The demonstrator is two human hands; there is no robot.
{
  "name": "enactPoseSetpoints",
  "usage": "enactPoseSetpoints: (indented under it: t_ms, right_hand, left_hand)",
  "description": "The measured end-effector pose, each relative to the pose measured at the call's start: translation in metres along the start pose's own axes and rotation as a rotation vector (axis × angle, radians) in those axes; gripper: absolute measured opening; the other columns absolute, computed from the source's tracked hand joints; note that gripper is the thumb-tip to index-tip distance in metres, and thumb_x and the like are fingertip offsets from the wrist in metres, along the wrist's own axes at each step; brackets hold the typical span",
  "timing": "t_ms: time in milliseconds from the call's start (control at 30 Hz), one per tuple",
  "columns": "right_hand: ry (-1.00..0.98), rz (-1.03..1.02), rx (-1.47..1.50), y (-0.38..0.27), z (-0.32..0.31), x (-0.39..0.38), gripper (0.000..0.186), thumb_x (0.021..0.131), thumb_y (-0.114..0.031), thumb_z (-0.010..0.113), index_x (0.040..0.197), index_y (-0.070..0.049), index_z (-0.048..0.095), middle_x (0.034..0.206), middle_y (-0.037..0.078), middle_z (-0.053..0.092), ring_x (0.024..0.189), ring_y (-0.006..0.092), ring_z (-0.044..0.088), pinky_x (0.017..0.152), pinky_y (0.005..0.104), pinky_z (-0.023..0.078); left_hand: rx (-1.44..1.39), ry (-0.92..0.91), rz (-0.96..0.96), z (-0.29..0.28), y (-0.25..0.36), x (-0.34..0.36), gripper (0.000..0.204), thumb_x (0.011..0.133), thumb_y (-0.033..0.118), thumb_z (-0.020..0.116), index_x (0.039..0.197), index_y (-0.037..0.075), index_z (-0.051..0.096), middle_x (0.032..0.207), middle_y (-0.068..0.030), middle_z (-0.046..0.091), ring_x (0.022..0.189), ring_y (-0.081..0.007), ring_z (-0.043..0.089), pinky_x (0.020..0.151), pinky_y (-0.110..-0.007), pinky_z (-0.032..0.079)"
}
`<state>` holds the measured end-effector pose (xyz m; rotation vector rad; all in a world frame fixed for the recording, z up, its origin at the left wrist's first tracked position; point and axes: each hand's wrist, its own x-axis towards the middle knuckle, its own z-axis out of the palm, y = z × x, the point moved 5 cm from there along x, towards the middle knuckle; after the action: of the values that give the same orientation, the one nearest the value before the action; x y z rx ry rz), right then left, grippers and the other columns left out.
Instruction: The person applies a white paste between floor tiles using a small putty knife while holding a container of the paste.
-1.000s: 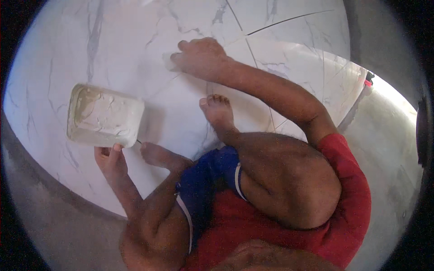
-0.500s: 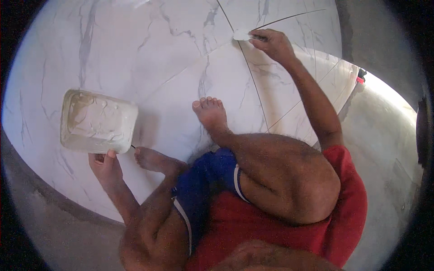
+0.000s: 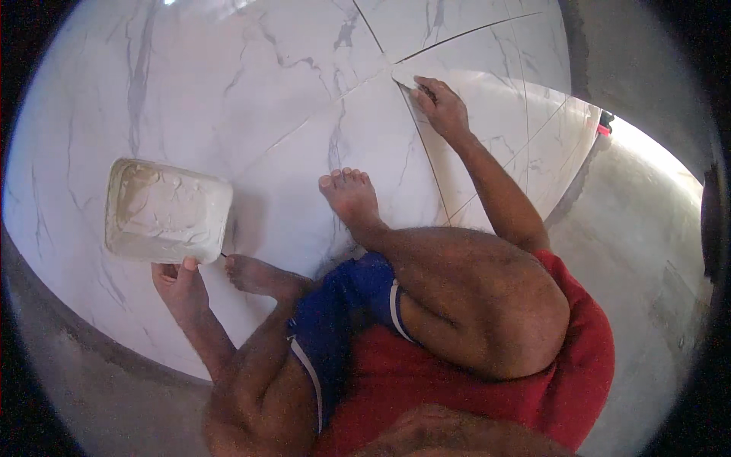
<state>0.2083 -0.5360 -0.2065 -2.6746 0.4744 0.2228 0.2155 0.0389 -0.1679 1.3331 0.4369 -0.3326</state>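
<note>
At the left, my left hand (image 3: 181,289) grips the near edge of a cream plastic tub (image 3: 224,217), thumb over the rim and fingers underneath. White grout paste (image 3: 166,199) is smeared over the inside of the tub. Farther off and to the right, my right hand (image 3: 443,114) is closed round a small putty knife (image 3: 404,79). Its pale blade meets the tiles where several joints cross, at the top of a dark joint (image 3: 423,145) that runs toward me. My fingers cover most of the handle.
White grey-veined tiles (image 3: 282,91) spread under and ahead of me; some joints are dark, others pale. My bare feet (image 3: 354,199) rest on them between the tub and the knife. Rough grey concrete (image 3: 640,251) borders the tiles. A small red and black object (image 3: 604,123) lies at the far right.
My right hand has drawn the putty knife slightly nearer and to the left, turning the blade along the dark joint. The left hand still holds the tub in much the same place.
</note>
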Motion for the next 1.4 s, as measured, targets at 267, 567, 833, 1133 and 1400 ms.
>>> enactPoseSetpoints:
  t_ms: [267, 567, 833, 1133, 1400]
  right_hand:
    - [0.070, -0.068, 0.025, -0.050, -0.008, 0.026, 0.038, 0.099, -0.037, 0.057, 0.128, -0.014, 0.063, 0.118, 0.014, 0.067, 0.099, 0.0296, 0.068, 0.089, 0.0406, 0.053]
    - [-0.040, -0.043, -0.192, -0.001, -0.016, -0.009, 0.037, 0.097, -0.040, 0.059, 0.122, -0.014, 0.067, 0.110, 0.014, 0.069, 0.094, 0.0306, 0.069, 0.083, 0.0416, 0.056]
    - [-0.070, -0.143, 0.014, -0.077, -0.006, -0.016, 0.038, 0.093, -0.032, 0.064, 0.123, -0.010, 0.066, 0.109, 0.014, 0.069, 0.094, 0.0303, 0.069, 0.082, 0.0417, 0.056]
    - [-0.538, -0.511, -0.152, -0.199, 0.062, -0.045, 0.045, 0.089, -0.020, 0.066, 0.132, -0.019, 0.058, 0.096, 0.008, 0.060, 0.087, 0.0277, 0.067, 0.073, 0.0430, 0.056]
    - [-0.458, -0.719, -0.330, -0.217, 0.074, -0.041, 0.039, 0.090, -0.021, 0.059, 0.129, -0.024, 0.059, 0.097, 0.009, 0.061, 0.092, 0.0311, 0.067, 0.073, 0.0450, 0.055]
  left_hand:
    - [0.052, -0.027, 0.006, 0.006, 0.007, 0.001, 0.081, 0.076, 0.030, 0.087, 0.134, -0.010, 0.047, 0.132, -0.0186, 0.058, 0.119, -0.0294, 0.058, 0.106, -0.041, 0.043]
    - [0.024, -0.004, 0.039, 0.009, 0.012, -0.004, 0.072, 0.077, 0.024, 0.085, 0.131, -0.010, 0.050, 0.128, -0.0168, 0.061, 0.118, -0.0259, 0.059, 0.105, -0.040, 0.043]
    - [-0.031, 0.010, 0.029, 0.008, 0.006, 0.000, 0.076, 0.078, 0.019, 0.084, 0.135, -0.012, 0.044, 0.133, -0.0206, 0.057, 0.120, -0.0292, 0.058, 0.105, -0.040, 0.044]
    - [-0.090, 0.047, 0.031, 0.004, -0.004, -0.001, 0.076, 0.079, 0.009, 0.079, 0.141, -0.011, 0.040, 0.139, -0.0201, 0.054, 0.127, -0.0298, 0.054, 0.109, -0.043, 0.042]
    - [-0.041, 0.047, 0.005, 0.018, 0.010, -0.004, 0.076, 0.078, 0.018, 0.084, 0.137, -0.010, 0.045, 0.135, -0.0192, 0.057, 0.124, -0.0306, 0.056, 0.108, -0.043, 0.044]
